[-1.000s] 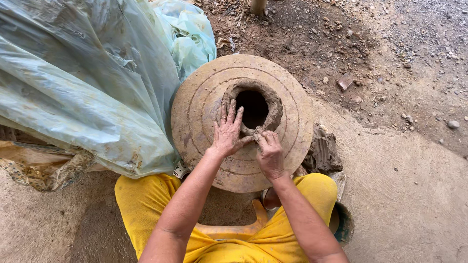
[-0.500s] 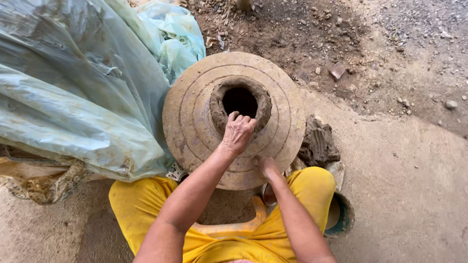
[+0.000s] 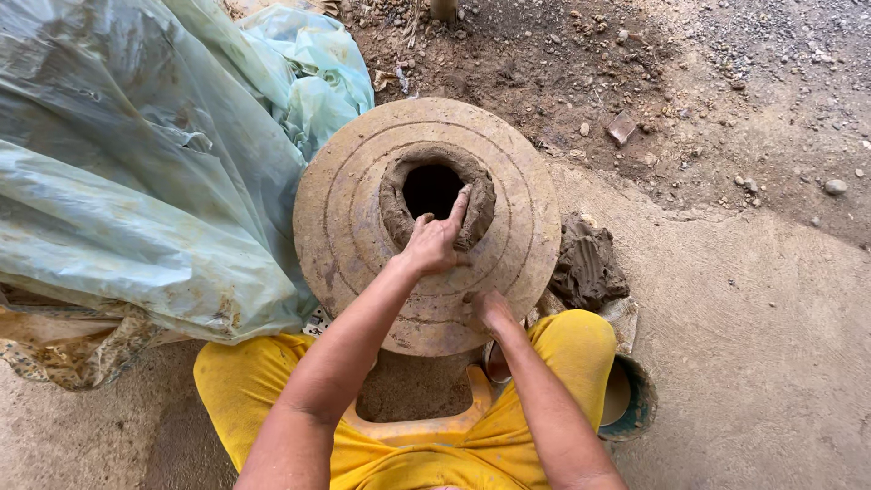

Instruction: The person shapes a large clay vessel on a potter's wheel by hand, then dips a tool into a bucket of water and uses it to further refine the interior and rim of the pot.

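Head view, left hand (image 3: 434, 243) on upright clay pot (image 3: 399, 204)

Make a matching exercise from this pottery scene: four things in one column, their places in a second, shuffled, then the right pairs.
Things
1. left hand
2. right hand
3. lump of clay
4. plastic sheet

Places
A. on the ground right of the round wheel
B. on the near edge of the wheel
C. on the rim of the clay pot
D. heaped left of the wheel

Pairs: 1-C, 2-B, 3-A, 4-D
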